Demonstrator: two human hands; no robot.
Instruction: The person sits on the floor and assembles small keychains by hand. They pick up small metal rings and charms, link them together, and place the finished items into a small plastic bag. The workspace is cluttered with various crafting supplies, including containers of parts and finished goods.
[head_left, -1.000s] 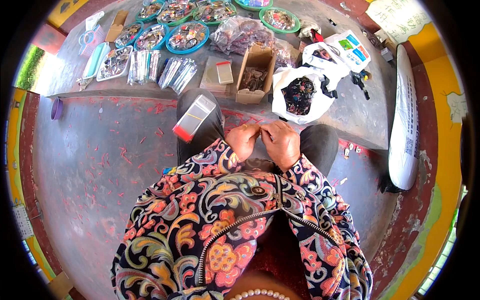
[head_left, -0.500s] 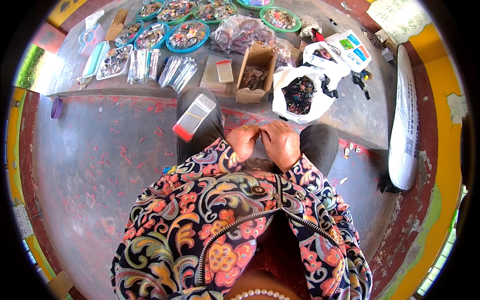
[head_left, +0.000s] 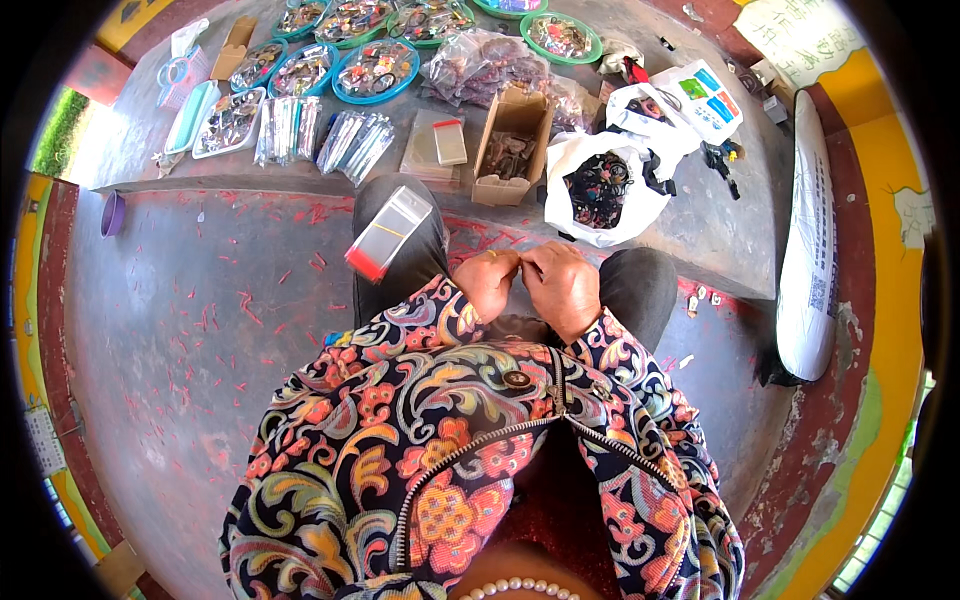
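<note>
My left hand (head_left: 487,281) and my right hand (head_left: 563,288) meet fingertip to fingertip above my lap, between my knees. The fingers of both are curled in a pinch. Whatever lies between them is too small or too hidden to make out. On my left thigh rests a stack of clear plastic bags (head_left: 391,234) with a red end and a thin yellow band around it. Nearest beyond my hands stand an open cardboard box (head_left: 487,190) of small bagged pieces and a white bag (head_left: 640,215) full of dark, multicoloured bands.
Along the raised concrete ledge (head_left: 270,178) lie bundles of clear packets (head_left: 356,148), a blue basket (head_left: 345,91) of small items and a heap of plastic bags (head_left: 480,62). A large white sack (head_left: 808,250) leans at the right wall. Red scraps litter the floor.
</note>
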